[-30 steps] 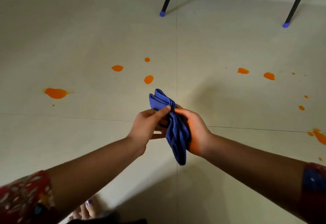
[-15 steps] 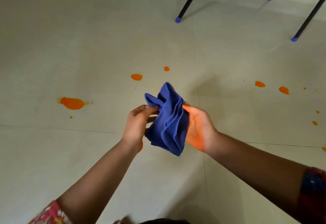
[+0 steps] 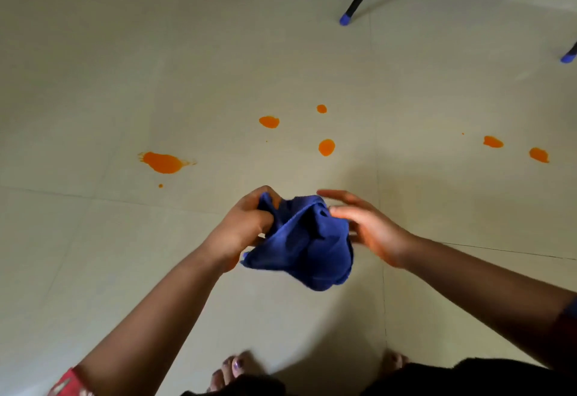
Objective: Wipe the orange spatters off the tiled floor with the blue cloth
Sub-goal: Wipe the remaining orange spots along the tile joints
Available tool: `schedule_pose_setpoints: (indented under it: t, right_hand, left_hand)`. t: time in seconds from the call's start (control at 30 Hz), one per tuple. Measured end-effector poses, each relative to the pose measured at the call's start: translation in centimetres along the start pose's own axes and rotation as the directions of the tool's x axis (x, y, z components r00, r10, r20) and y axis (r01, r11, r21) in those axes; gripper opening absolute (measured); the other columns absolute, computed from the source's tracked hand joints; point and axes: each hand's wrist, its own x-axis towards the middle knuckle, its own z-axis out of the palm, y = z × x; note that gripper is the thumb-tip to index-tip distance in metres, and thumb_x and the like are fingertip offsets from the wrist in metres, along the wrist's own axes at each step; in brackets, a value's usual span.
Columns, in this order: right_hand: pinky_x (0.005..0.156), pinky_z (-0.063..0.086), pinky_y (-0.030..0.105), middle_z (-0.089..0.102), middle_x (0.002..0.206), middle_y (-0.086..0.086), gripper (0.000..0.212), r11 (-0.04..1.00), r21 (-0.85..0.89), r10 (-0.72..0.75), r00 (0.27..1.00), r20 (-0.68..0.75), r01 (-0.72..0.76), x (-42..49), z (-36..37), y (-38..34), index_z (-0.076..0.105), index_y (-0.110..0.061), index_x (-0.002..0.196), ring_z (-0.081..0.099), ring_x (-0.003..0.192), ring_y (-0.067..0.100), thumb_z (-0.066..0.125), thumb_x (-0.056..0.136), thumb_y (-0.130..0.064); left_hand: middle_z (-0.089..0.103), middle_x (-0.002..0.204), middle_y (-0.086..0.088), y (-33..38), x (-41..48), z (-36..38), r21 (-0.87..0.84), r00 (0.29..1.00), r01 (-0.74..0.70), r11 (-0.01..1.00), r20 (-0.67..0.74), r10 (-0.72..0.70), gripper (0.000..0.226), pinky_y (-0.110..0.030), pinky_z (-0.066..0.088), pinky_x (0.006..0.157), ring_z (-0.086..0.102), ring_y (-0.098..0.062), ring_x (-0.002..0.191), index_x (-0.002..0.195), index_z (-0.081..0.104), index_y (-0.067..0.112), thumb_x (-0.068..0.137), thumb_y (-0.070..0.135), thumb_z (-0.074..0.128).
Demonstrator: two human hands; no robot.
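Note:
I hold a bunched blue cloth (image 3: pixel 307 245) in the air above the pale tiled floor (image 3: pixel 187 52). My left hand (image 3: pixel 242 227) grips its left edge with curled fingers. My right hand (image 3: pixel 365 228) lies against its right side with straight fingers, the palm stained orange. Orange spatters lie on the floor beyond the cloth: a large one (image 3: pixel 162 163) at the left, three small ones (image 3: pixel 326 147) in the middle, two (image 3: pixel 493 142) at the right.
Black chair legs with blue caps (image 3: pixel 345 19) stand at the back right, another cap (image 3: pixel 568 57) at the right edge. My bare feet (image 3: pixel 232 367) are at the bottom of the view. Tile joints cross under my hands.
The cloth has spread wider and lower between my hands. My right hand's fingers have straightened against it. The view has tilted down, so my feet show.

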Motion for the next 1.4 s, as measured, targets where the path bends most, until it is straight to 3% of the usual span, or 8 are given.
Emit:
schedule_pose_setpoints:
  t: [0.23, 0.47, 0.73, 0.9, 1.0, 1.13, 1.27, 1.4]
  right_hand:
    - [0.106, 0.041, 0.04, 0.046, 0.141, 0.005, 0.062, 0.379, -0.633, -0.672, 0.671, 0.314, 0.675, 2.2, 2.6, 2.2, 0.054, -0.011, 0.135, 0.045, 0.133, 0.019, 0.064, 0.074, -0.008]
    - [0.079, 0.048, 0.021, 0.065, 0.091, -0.013, 0.023, 0.739, -0.376, -0.628, 0.773, -0.085, 0.559, 0.2, 5.2, 1.4, 0.062, -0.02, 0.096, 0.064, 0.09, 0.007, 0.067, 0.082, -0.037]
    - [0.061, 0.032, 0.031, 0.045, 0.065, -0.002, 0.023, 0.726, -0.614, -0.242, 0.951, 0.194, 0.31, 1.4, -1.2, 0.4, 0.044, -0.015, 0.074, 0.038, 0.061, 0.009, 0.064, 0.084, -0.021]
    - [0.072, 0.051, 0.019, 0.071, 0.087, 0.0, 0.019, 0.975, 0.169, -0.175, 0.972, 0.157, 0.148, 1.0, -5.1, -2.6, 0.071, -0.016, 0.093, 0.066, 0.081, 0.011, 0.055, 0.088, -0.025]
    - [0.111, 0.034, 0.031, 0.058, 0.131, 0.023, 0.066, 0.871, 0.479, -0.124, 0.992, -0.004, 0.111, 0.9, -4.6, 0.6, 0.059, 0.0, 0.129, 0.052, 0.128, 0.028, 0.01, 0.106, -0.038]
    - [0.08, 0.057, 0.033, 0.074, 0.093, 0.007, 0.06, 0.641, 0.731, 0.17, 0.973, 0.159, -0.232, 0.2, -1.4, 5.4, 0.08, -0.018, 0.085, 0.072, 0.086, 0.022, 0.032, 0.101, -0.05]
    - [0.101, 0.048, 0.046, 0.063, 0.128, 0.017, 0.095, 0.619, 0.744, 0.17, 0.968, 0.186, -0.252, -0.6, -2.5, 3.8, 0.066, -0.002, 0.122, 0.061, 0.118, 0.033, 0.038, 0.079, -0.082]
    - [0.102, 0.047, 0.037, 0.07, 0.117, 0.011, 0.031, 0.974, 0.214, 0.093, 0.994, -0.062, -0.077, -0.5, -1.5, 3.3, 0.066, -0.008, 0.118, 0.063, 0.117, 0.023, 0.057, 0.095, -0.027]
  left_hand:
    - [0.047, 0.051, 0.012, -0.4, -1.3, 0.8, 0.185, 0.992, -0.121, 0.975, -0.022, 0.128, 0.026, -0.023, 0.042, 0.047, 0.047, -0.013, 0.047, 0.06, 0.047, 0.033, 0.066, 0.007, 0.051]
    - [0.038, 0.053, 0.012, -1.0, -0.1, 1.1, 0.406, 0.913, -0.272, 0.873, -0.176, 0.367, 0.031, -0.027, 0.032, 0.054, 0.034, -0.011, 0.055, 0.063, 0.038, 0.028, 0.077, 0.026, 0.065]
    - [0.073, 0.092, 0.008, 1.0, 0.5, -1.1, 0.299, 0.96, -0.243, 0.923, -0.062, 0.273, 0.024, -0.014, 0.048, 0.078, 0.066, 0.0, 0.087, 0.106, 0.07, 0.027, 0.082, 0.031, 0.072]
    - [0.073, 0.081, -0.006, 0.6, 0.6, -2.0, 0.475, 0.992, -0.012, 0.88, 0.119, -0.051, 0.046, -0.026, 0.048, 0.079, 0.065, -0.009, 0.076, 0.087, 0.07, 0.005, 0.082, 0.05, 0.067]
    - [0.075, 0.097, -0.003, 0.4, 0.3, -0.2, 0.179, 0.98, 0.028, 0.983, 0.19, -0.062, 0.049, -0.025, 0.043, 0.094, 0.068, -0.009, 0.097, 0.093, 0.072, 0.008, 0.089, 0.053, 0.053]
    - [0.074, 0.092, -0.006, -0.6, 0.2, 1.6, -0.266, 0.993, 0.116, 0.957, 0.014, -0.117, 0.034, -0.03, 0.05, 0.086, 0.069, -0.017, 0.089, 0.095, 0.07, 0.012, 0.095, 0.041, 0.053]
    - [0.074, 0.094, -0.003, -1.8, -1.0, 1.4, -0.369, 0.983, 0.148, 0.918, -0.049, -0.178, 0.033, -0.024, 0.055, 0.076, 0.07, -0.014, 0.087, 0.102, 0.068, 0.013, 0.098, 0.037, 0.045]
    - [0.074, 0.099, -0.01, -2.2, -1.7, 1.2, -0.196, 0.979, 0.106, 0.975, -0.15, -0.136, 0.035, -0.032, 0.051, 0.087, 0.069, -0.02, 0.094, 0.1, 0.069, 0.013, 0.097, 0.041, 0.048]
